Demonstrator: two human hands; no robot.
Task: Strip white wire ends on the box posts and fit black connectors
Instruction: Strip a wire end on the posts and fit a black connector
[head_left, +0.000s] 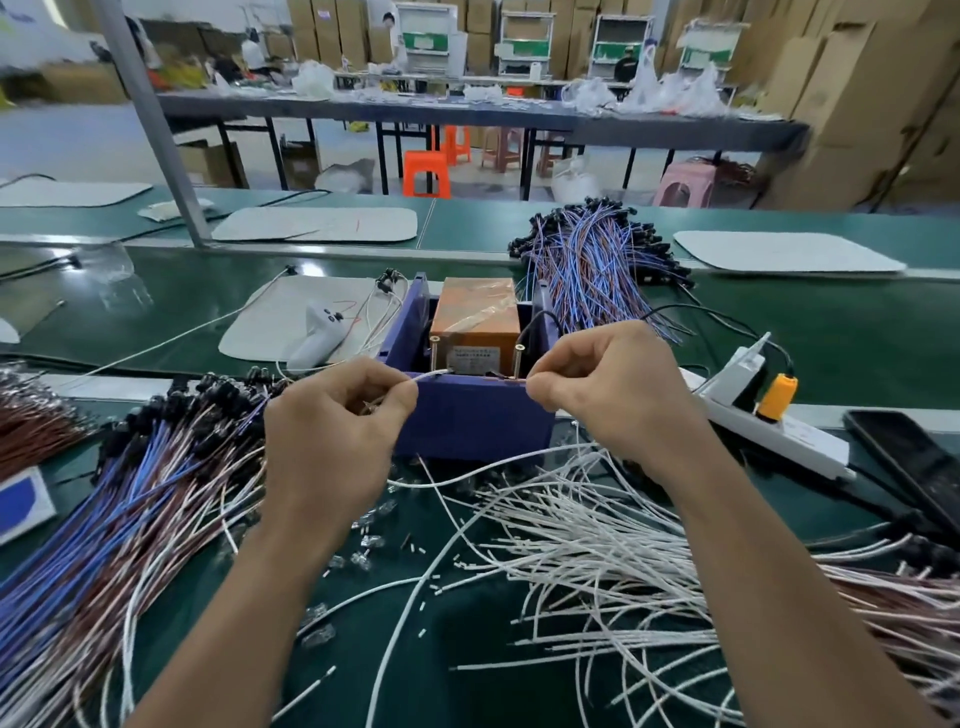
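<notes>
White wires (597, 545) heaped loose on the green bench (478, 618), nearest. Blue-brown wires (130, 509) with black connectors (218, 395) fan left. Left hand (332, 431) pinches one white wire (428, 375), tip over the blue box (467, 415) rim by the left post (434, 353). Right hand (608, 389) is curled tight at the rim below the right post (518, 358); what it holds, cannot tell. Power strip (769, 431) lies right. A second bundle (597, 260) lies behind the box.
</notes>
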